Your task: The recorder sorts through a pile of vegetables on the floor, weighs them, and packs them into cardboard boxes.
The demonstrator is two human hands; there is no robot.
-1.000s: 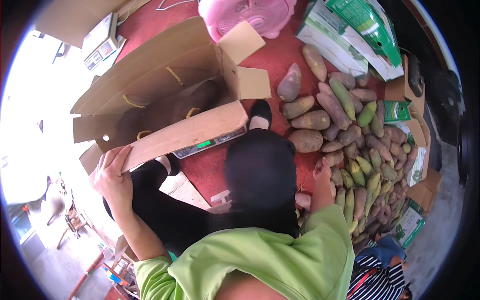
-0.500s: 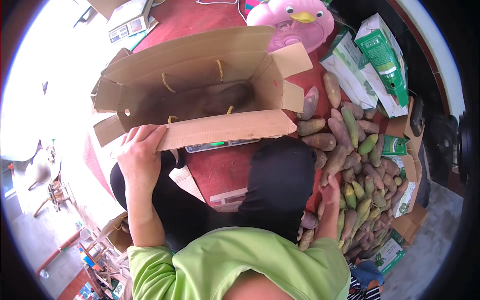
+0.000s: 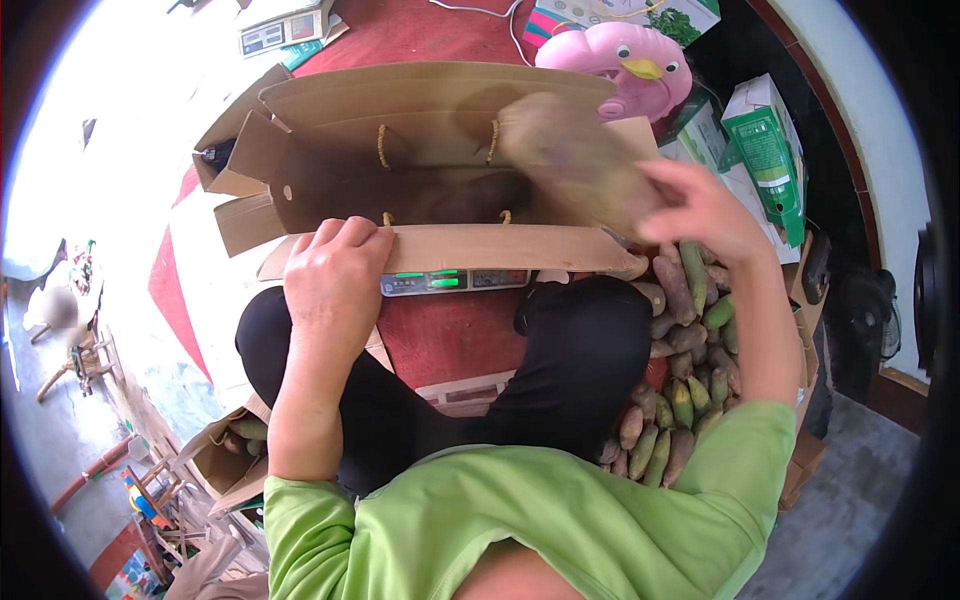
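Note:
My left hand (image 3: 338, 265) is closed over the near flap (image 3: 500, 248) of a long open cardboard box (image 3: 430, 95) with yellow rope handles. Blurred by motion, a large plump piece of brownish-purple and green produce (image 3: 572, 160) is in my right hand (image 3: 700, 205), which grips its near end above the box's right side. Dark shapes lie in the shadow at the bottom of the box; I cannot make out what they are. Under the near flap shows a digital scale (image 3: 455, 283) with lit green digits.
A heap of similar long produce (image 3: 680, 380) lies to the right of my knee. Behind it stand green-and-white cartons (image 3: 765, 145). A pink duck-faced fan (image 3: 625, 70) is at the back, and another scale (image 3: 285, 30) at the far left. My crossed legs are close to the box.
My right hand has risen from the heap to the box's right end, bringing a piece of produce with it. My left hand stays on the flap. The whole view has shifted slightly.

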